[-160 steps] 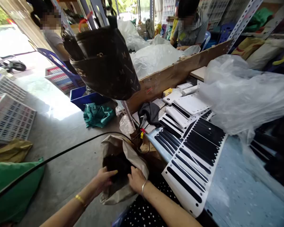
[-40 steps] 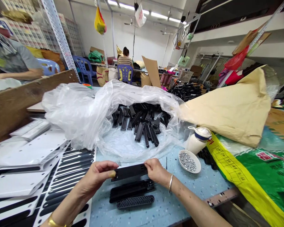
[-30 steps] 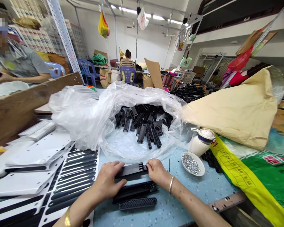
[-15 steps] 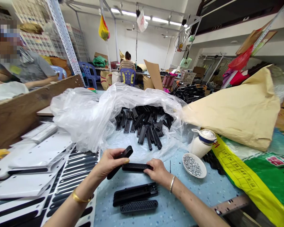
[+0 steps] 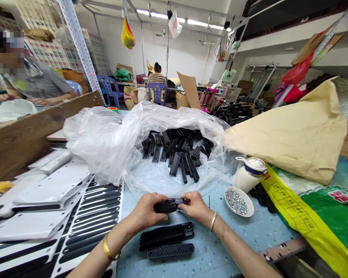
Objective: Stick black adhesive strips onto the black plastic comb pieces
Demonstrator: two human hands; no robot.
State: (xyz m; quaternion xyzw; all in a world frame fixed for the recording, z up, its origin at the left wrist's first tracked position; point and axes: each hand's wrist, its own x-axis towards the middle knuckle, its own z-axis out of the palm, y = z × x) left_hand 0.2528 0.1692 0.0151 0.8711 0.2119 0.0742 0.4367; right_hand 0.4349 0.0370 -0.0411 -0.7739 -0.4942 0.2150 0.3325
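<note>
My left hand [image 5: 149,211] is closed around a long black plastic piece [image 5: 166,207], held level above the blue table. Against it, my right hand [image 5: 195,206] pinches the end of a black strip with a textured face [image 5: 179,201]. The two pieces overlap; whether they are joined I cannot tell. Just below the hands lie a black slotted plastic piece [image 5: 162,235] and a textured black strip [image 5: 170,251], side by side. Beyond the hands, a clear plastic bag [image 5: 104,143] gapes open, with many loose black pieces [image 5: 174,162] spilling from its mouth.
A white dish of small metal parts [image 5: 251,210] and a white lidded cup [image 5: 243,177] stand to the right. White sheets with black strips [image 5: 95,216] cover the left side. A wooden board [image 5: 40,129] divides off a seated co-worker [image 5: 49,81]. Brown paper [image 5: 295,131] lies right.
My left hand has turned its black piece from slanted to level and brought it against the textured strip in my right hand. The pieces on the table have stayed put.
</note>
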